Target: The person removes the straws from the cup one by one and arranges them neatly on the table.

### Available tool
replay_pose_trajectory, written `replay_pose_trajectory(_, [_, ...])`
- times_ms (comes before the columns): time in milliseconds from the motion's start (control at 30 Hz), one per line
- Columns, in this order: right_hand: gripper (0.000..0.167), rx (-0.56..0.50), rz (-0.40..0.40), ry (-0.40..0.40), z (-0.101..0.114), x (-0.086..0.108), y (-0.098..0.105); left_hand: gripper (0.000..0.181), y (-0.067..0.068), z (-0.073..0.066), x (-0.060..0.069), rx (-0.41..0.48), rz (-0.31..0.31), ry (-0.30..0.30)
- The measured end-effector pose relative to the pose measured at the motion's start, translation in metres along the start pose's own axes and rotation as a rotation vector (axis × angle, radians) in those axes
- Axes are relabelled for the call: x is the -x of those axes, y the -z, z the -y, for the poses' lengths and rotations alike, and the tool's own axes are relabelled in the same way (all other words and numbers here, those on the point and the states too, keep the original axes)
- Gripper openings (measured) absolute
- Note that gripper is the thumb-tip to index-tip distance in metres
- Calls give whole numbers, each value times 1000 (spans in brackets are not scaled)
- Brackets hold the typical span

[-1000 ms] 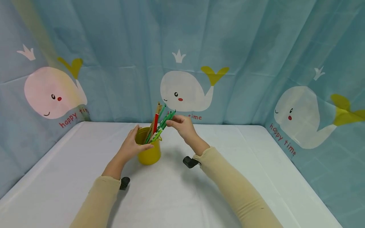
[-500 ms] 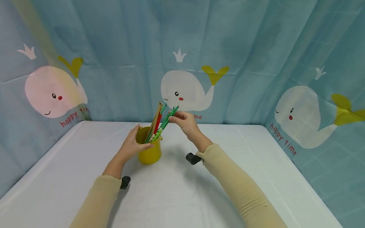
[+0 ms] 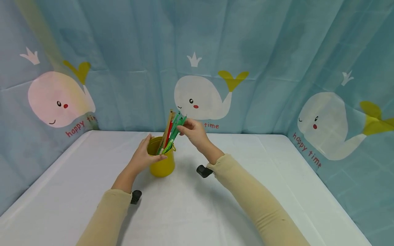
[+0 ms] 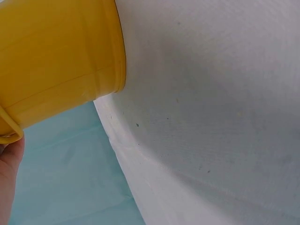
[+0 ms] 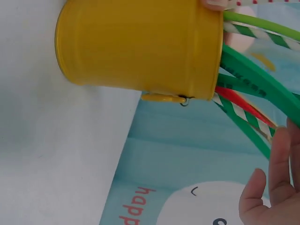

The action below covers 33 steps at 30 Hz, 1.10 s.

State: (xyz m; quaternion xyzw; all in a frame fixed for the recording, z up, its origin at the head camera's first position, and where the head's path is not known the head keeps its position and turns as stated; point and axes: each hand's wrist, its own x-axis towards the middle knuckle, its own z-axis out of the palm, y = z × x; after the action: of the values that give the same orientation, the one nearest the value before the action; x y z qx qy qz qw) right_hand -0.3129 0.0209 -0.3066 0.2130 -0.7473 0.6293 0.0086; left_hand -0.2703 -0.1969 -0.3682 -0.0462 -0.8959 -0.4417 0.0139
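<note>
A small yellow metal bucket (image 3: pixel 162 167) stands on the table. My left hand (image 3: pixel 141 159) grips its rim, with the thumb on the near side and the fingers at the far left. Several long thin sticks lean out of the bucket: a red strip (image 5: pixel 243 105), a brown one (image 3: pixel 170 119), and green-and-white striped straws (image 5: pixel 269 37). My right hand (image 3: pixel 197 135) pinches the upper part of some flat green strips (image 5: pixel 255 79), whose lower ends stay inside the bucket. Only part of the left hand (image 4: pixel 8 176) shows in the left wrist view, beside the bucket's handle.
The table (image 3: pixel 246 191) has a white cloth. Blue curtains (image 3: pixel 135 95) printed with whales hang behind it and at both sides. A black wrist camera (image 3: pixel 204 171) sits under the right wrist, another black camera (image 3: pixel 136 197) by the left cuff.
The right hand first shifts a little right and up with the green strips, then comes back left, bringing them nearer the other sticks. The left hand and the bucket barely move.
</note>
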Motion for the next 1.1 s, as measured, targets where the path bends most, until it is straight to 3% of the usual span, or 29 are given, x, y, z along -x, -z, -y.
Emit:
replay_pose_trajectory(233, [18, 16, 10, -5, -4, 3, -3, 123, -1, 2, -1, 22, 2, 7])
replay_pose_trajectory(667, [17, 31, 141, -9, -18, 12, -3, 122, -1, 3, -1, 5, -6, -10])
replay_pose_trajectory(900, [14, 62, 78, 60, -8, 13, 6, 118, -1, 2, 0, 0, -1, 3])
replay_pose_trajectory(1100, [21, -40, 23, 72, -1, 8, 16, 120, -2, 0, 0, -8, 0, 13])
